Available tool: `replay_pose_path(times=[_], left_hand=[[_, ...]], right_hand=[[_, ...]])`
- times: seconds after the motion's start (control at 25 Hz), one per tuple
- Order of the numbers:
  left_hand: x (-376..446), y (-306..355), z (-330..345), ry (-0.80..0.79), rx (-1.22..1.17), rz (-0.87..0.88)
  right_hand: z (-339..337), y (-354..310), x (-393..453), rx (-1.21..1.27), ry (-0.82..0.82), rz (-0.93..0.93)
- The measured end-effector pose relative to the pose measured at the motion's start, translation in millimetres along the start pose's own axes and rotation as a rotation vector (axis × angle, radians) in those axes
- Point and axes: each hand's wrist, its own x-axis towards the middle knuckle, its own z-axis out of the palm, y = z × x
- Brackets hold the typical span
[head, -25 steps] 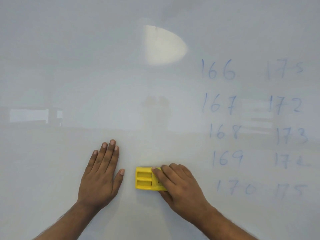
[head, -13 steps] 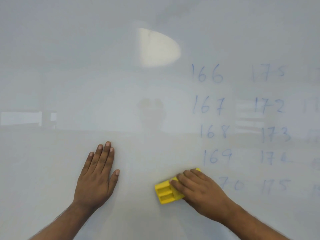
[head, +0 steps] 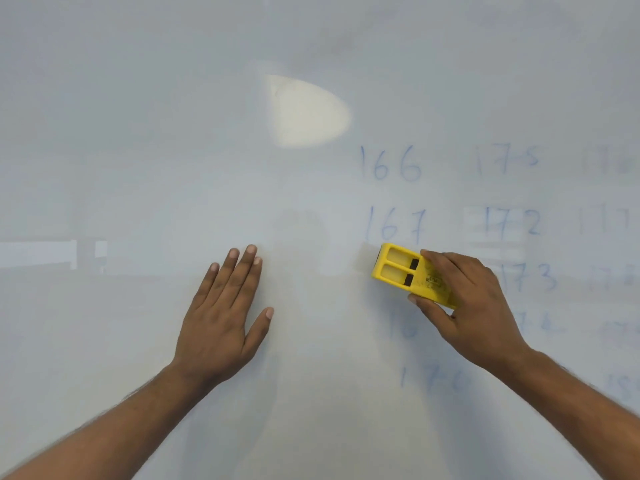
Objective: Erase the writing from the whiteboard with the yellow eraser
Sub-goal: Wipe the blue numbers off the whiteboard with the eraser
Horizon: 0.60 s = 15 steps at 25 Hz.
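The whiteboard point(head: 138, 133) fills the whole view. Blue numbers point(head: 391, 164) run in columns on its right half: 166 and 167 read sharply, while the rows below them are smeared and faint. My right hand point(head: 474, 306) grips the yellow eraser point(head: 401, 271), thumb on its lower edge and fingers over the top, and holds it against the board just below 167, over the third row. My left hand point(head: 225, 317) lies flat on the board to the left, fingers straight and together.
A pale glare patch point(head: 304, 112) shines on the board above centre. More faint blue numbers point(head: 505, 161) sit in columns further right, up to the frame's edge. Dim room reflections cross the left side of the board.
My right hand has carried the eraser right and upward, from the bottom row through 170 and 169 to just under 167, leaving those numbers smeared. My left hand stayed flat on the board.
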Motion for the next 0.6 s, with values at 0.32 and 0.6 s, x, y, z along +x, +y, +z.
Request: replay_pose_path(times=[0.32,0.6], left_hand=[[135.6,34.1,5.3,0.127,0.036,0.033],[189.2,49.8,31.0,0.145,0.064,-0.001]], right_hand=[[-30.1,50.8,67.0,-0.049,0.124,0.077],[-29.8,81.7,125.4,-0.122,0.172,-0.056]])
